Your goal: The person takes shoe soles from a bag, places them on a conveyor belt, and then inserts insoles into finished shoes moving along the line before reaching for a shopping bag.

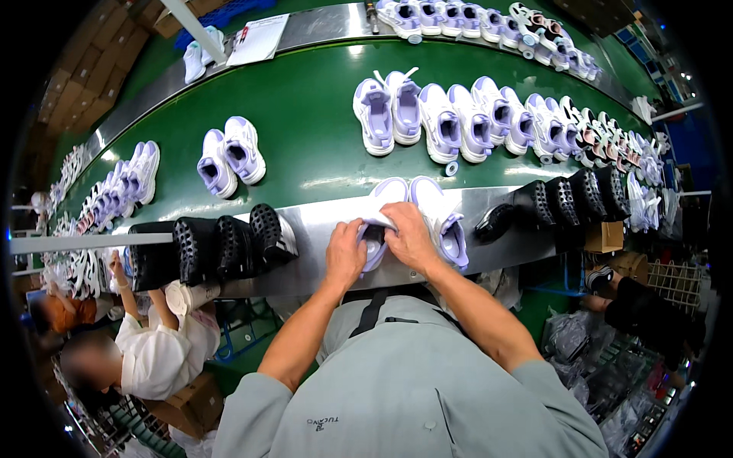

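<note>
Two white and lilac sneakers lie on the steel ledge point(321, 221) right in front of me. My left hand point(345, 252) and my right hand point(408, 237) both grip the left sneaker point(385, 192) at its opening, with white paper bunched between the fingers. The right sneaker point(443, 217) lies beside my right hand, touching it. Much of the left sneaker is hidden under my hands.
A green conveyor belt point(305, 114) carries a pair of sneakers point(231, 155) and a long row of pairs point(473, 114). Black shoe moulds point(221, 246) line the ledge on both sides. A seated person in white point(156, 355) works lower left; cardboard boxes point(607, 237) sit at right.
</note>
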Action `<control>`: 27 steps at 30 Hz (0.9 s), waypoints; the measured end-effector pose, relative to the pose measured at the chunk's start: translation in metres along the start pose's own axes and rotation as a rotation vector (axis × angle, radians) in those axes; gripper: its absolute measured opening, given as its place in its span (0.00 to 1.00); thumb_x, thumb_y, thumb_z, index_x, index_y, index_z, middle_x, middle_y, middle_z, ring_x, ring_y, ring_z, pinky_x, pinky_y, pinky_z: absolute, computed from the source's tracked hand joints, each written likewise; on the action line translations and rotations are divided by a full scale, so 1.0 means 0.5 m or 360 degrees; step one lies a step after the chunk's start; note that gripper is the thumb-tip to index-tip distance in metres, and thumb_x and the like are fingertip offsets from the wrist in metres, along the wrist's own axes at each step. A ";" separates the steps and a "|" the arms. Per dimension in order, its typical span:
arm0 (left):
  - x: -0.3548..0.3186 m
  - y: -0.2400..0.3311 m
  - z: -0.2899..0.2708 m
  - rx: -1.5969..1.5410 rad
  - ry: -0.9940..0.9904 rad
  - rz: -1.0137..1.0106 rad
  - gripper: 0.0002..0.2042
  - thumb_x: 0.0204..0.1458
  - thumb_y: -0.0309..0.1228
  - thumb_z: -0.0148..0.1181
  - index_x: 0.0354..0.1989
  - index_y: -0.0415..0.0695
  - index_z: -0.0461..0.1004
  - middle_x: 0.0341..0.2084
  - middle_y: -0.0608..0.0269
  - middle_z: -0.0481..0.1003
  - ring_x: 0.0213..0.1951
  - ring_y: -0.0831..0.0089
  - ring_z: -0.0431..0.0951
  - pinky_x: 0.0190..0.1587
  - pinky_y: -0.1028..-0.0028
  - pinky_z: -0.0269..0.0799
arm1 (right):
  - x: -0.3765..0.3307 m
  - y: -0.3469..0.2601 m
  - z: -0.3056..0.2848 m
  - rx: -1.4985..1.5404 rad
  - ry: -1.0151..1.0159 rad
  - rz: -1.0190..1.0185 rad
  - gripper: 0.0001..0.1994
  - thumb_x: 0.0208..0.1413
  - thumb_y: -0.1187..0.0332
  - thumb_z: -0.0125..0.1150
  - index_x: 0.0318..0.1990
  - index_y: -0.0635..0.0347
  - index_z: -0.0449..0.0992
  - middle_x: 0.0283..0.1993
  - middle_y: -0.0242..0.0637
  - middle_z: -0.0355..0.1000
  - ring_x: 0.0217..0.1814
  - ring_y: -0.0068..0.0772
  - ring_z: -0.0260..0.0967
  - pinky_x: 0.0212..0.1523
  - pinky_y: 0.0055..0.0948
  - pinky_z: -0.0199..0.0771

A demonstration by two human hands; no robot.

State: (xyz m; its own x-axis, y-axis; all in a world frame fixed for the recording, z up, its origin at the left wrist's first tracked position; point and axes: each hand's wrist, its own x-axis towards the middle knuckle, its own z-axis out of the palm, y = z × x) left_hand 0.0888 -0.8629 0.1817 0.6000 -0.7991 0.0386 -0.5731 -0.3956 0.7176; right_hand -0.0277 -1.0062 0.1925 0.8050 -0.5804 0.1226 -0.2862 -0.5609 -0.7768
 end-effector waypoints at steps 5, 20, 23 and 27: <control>0.018 -0.019 0.002 -0.0133 0.0087 -0.0260 0.17 0.45 0.18 0.59 0.46 0.43 0.71 0.32 0.53 0.71 0.32 0.57 0.74 0.36 0.60 0.71 | 0.019 0.003 -0.007 -0.0096 -0.0400 -0.0616 0.14 0.39 0.79 0.53 0.38 0.61 0.70 0.41 0.42 0.68 0.48 0.50 0.64 0.50 0.43 0.64; 0.015 0.014 0.011 -0.0130 -0.0003 -0.0206 0.16 0.48 0.19 0.60 0.46 0.42 0.68 0.35 0.49 0.72 0.37 0.53 0.76 0.39 0.60 0.72 | 0.011 0.016 -0.009 -0.0292 -0.0435 -0.0673 0.13 0.43 0.75 0.56 0.39 0.54 0.74 0.46 0.30 0.73 0.56 0.40 0.67 0.54 0.39 0.63; 0.012 0.000 0.006 -0.0211 -0.0115 -0.0189 0.18 0.48 0.20 0.62 0.48 0.43 0.67 0.36 0.47 0.72 0.40 0.48 0.75 0.41 0.56 0.71 | 0.020 0.001 0.002 -0.0388 -0.0473 -0.0808 0.11 0.44 0.75 0.56 0.38 0.54 0.76 0.47 0.34 0.75 0.60 0.40 0.64 0.58 0.42 0.64; 0.007 0.048 -0.022 -0.0057 -0.0079 -0.0075 0.22 0.44 0.21 0.64 0.50 0.47 0.70 0.43 0.52 0.71 0.38 0.52 0.74 0.42 0.59 0.73 | 0.003 0.016 0.002 0.1204 -0.0279 0.0382 0.12 0.59 0.66 0.57 0.46 0.61 0.78 0.47 0.37 0.75 0.52 0.34 0.69 0.57 0.33 0.66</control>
State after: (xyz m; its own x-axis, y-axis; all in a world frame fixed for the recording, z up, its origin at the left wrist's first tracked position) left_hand 0.0834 -0.8704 0.2064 0.5972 -0.8015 -0.0297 -0.5237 -0.4177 0.7425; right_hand -0.0282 -1.0111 0.1857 0.8539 -0.4982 -0.1504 -0.0833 0.1543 -0.9845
